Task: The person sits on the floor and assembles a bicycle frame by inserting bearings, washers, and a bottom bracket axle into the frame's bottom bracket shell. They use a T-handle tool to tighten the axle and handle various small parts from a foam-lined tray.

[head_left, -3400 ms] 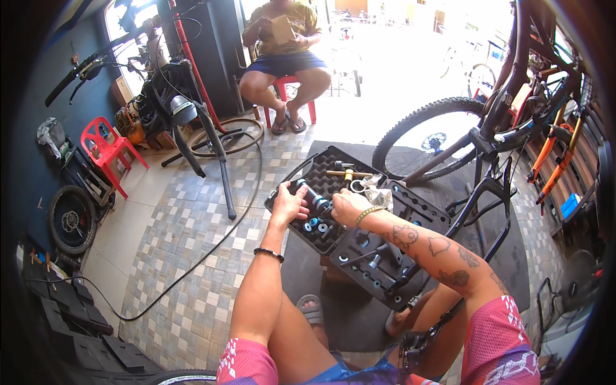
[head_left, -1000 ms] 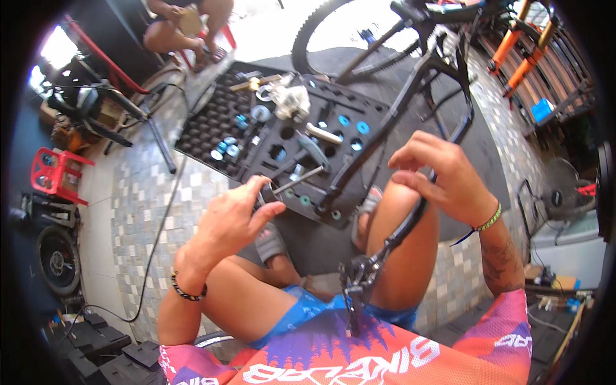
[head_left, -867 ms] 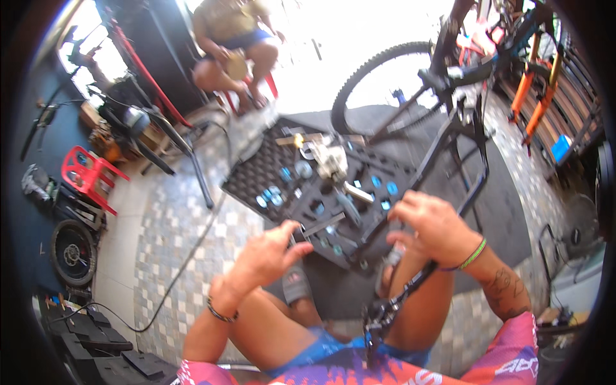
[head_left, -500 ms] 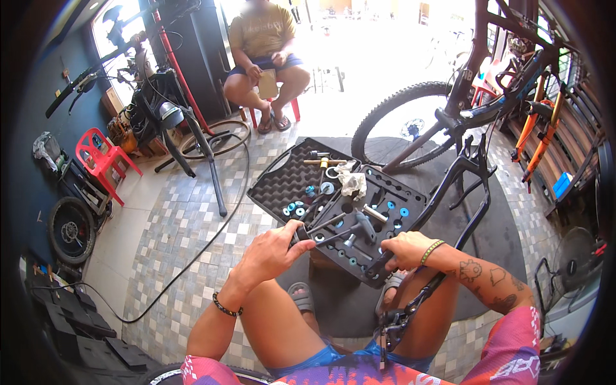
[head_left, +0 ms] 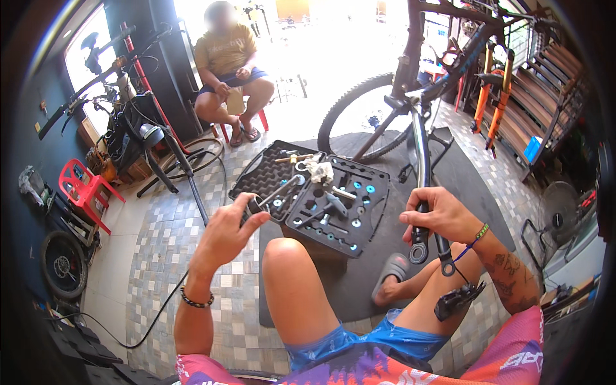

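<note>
My left hand (head_left: 224, 234) is closed around the dark, ring-shaped end of a tool with a long, thin metal shaft (head_left: 281, 188). That shaft points over the open black tool case (head_left: 350, 250). On the right, my right hand (head_left: 438, 215) grips a black bike frame arm (head_left: 421, 151) near its lower end, where a round eyelet with a bearing-like ring shows. A second eyelet (head_left: 448, 266) hangs beside it. Below, a small black bike part (head_left: 457, 303) dangles by my thigh. In the case lie a grey T-handled tool (head_left: 335, 204) and several blue-ringed round pieces.
A crumpled white rag (head_left: 319, 170) lies on the case. Behind stands a bike wheel (head_left: 359, 119). A person (head_left: 226, 54) sits opposite on a red chair. At left are a red chair (head_left: 86, 192) and a bike on a stand; an orange fork (head_left: 494, 106) is at right.
My right hand and the frame arm have swung right, away from over the case. My left hand, still holding the tool, has shifted left and up. The whole view has turned slightly right.
</note>
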`<move>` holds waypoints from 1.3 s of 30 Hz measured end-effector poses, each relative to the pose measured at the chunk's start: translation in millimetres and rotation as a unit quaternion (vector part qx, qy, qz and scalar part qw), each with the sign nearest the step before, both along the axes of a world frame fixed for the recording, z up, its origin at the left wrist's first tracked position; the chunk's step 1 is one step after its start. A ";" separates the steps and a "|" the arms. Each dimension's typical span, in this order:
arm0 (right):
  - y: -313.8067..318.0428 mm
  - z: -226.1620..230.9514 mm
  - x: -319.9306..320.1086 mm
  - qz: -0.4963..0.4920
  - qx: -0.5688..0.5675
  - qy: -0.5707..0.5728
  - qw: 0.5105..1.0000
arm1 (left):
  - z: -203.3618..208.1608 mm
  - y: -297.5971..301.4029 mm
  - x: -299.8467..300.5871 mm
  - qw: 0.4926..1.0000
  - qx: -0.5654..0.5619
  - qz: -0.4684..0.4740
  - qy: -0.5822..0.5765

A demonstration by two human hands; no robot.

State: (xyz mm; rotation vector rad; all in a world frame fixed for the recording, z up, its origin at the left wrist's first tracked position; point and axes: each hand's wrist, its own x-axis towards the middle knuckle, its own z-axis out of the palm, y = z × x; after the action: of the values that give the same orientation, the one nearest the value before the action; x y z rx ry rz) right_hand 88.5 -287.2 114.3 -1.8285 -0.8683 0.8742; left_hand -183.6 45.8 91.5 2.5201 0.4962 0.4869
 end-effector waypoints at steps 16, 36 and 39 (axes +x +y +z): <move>57.1 -36.7 -23.8 -0.035 0.252 0.000 0.967 | 84.2 -80.2 -1.2 0.973 0.227 0.001 0.032; 245.0 -114.9 -61.8 -0.220 0.698 0.132 0.669 | 50.8 -57.3 -68.6 0.965 -0.175 0.190 -0.038; 226.4 -147.7 -54.6 -0.250 0.619 0.065 0.742 | 24.9 -78.0 -69.8 0.948 -0.263 0.175 -0.039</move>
State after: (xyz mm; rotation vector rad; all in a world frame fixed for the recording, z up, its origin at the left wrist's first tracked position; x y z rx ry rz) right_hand 33.9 -60.7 -33.5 -0.6914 -0.5481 -0.0394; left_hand -253.4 -32.2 116.3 1.9013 0.9157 0.5012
